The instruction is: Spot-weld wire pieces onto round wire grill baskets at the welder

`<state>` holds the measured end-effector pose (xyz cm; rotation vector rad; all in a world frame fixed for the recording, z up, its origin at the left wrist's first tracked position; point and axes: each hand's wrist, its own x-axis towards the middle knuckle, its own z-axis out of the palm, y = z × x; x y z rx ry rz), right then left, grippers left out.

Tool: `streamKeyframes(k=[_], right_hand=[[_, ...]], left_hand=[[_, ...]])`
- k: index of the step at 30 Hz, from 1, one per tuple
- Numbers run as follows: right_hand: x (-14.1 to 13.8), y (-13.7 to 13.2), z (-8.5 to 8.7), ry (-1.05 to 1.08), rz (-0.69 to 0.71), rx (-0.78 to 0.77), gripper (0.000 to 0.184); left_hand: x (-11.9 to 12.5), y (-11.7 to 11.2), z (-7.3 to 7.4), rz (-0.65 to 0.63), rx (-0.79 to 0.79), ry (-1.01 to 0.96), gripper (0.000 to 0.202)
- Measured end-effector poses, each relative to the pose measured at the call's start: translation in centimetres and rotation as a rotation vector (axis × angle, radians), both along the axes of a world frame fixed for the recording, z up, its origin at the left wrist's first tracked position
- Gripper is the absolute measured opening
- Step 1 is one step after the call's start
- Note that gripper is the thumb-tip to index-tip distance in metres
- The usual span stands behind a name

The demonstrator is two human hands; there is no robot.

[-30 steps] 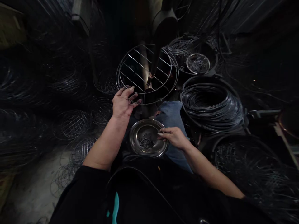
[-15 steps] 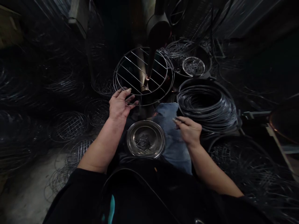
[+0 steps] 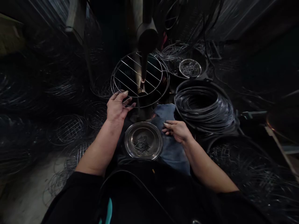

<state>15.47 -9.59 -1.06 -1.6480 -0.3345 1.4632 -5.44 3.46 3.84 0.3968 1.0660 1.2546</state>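
Observation:
My left hand (image 3: 119, 105) grips the near left rim of a round wire rack (image 3: 129, 68), its thumb on top and fingers beneath. Two rings and several parallel bars make up the rack. An upper metal rod (image 3: 144, 67) comes down through it, its coppery tip just above a lower post (image 3: 140, 91). My right hand (image 3: 176, 129) is pinched above the denim-covered knee; anything between its fingertips is too small to make out. Close to my body sits a shiny metal bowl (image 3: 155, 138) holding short bent wire pieces (image 3: 142, 144).
To the right stands a big coil of wire (image 3: 203, 105). Behind it, a small dish (image 3: 201, 70) of metal bits rests in a larger tub. Finished-looking wire grids (image 3: 70, 129) lie at left on the floor. A tangled wire heap (image 3: 247, 168) fills the lower right.
My right hand has moved left and slightly down, closer to the bowl. The left hand still holds the rack, which sits slightly differently around the rod. The whole view has shifted a little.

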Motion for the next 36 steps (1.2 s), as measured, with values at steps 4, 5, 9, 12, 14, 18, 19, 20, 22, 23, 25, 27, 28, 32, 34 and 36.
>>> streamKeyframes(k=[4,5,9,12,14,18,19,20,22,23,25,27,28,32,34,36], right_hand=[[0.7,-0.3,1.2,-0.029,0.128,0.163,0.038],[1.0,-0.3,1.4,-0.054,0.146,0.196,0.041],[1.7,0.3,1.9,-0.119,0.197,0.272,0.035],[0.8,2.6,3.2,-0.102,0.151,0.402,0.033],[-0.7,4.8,4.4,-0.056,0.163,0.471,0.034],[-3.3,8.0,6.2,-0.221,0.077,0.538,0.023],[-3.7,8.2,6.3,-0.310,0.040,0.556,0.020],[-3.9,8.0,6.4,-0.382,0.032,0.572,0.017],[-4.2,7.0,6.4,-0.451,0.103,0.583,0.013],[-4.4,6.3,6.3,-0.467,0.154,0.582,0.011],[-5.3,5.0,6.1,-0.535,0.215,0.611,0.010],[-6.9,4.2,6.0,-0.677,0.256,0.698,0.011],[-7.8,4.0,5.9,-0.756,0.303,0.754,0.013],[-10.5,4.2,5.5,-0.895,0.547,0.864,0.022],[-11.0,4.4,5.5,-0.798,0.588,0.832,0.019],[-11.2,4.7,5.7,-0.630,0.567,0.757,0.013]], left_hand=[[-0.4,0.1,0.2,-0.004,-0.023,-0.022,0.036],[-0.6,0.2,0.2,-0.003,-0.036,-0.034,0.035],[-1.1,1.0,0.3,0.004,-0.071,-0.053,0.034],[-1.2,1.6,0.3,-0.012,-0.065,-0.036,0.036],[-1.2,1.9,0.3,-0.017,-0.056,-0.018,0.038],[-1.4,1.8,0.6,-0.002,-0.037,0.020,0.041],[-1.5,1.8,0.6,0.005,-0.036,0.024,0.041],[-1.6,1.7,0.7,0.011,-0.039,0.025,0.041],[-1.6,1.6,0.8,0.022,-0.040,0.020,0.041],[-1.5,1.6,0.8,0.026,-0.036,0.015,0.040],[-1.1,1.4,0.8,0.034,-0.022,0.002,0.039],[-0.6,1.2,0.9,0.044,-0.012,-0.012,0.038],[-0.3,1.0,0.9,0.047,-0.014,-0.019,0.037],[0.1,0.6,1.3,0.044,-0.034,-0.029,0.037],[-0.1,0.5,1.4,0.048,-0.031,-0.032,0.036],[-0.2,0.4,1.4,0.054,-0.021,-0.039,0.036]])
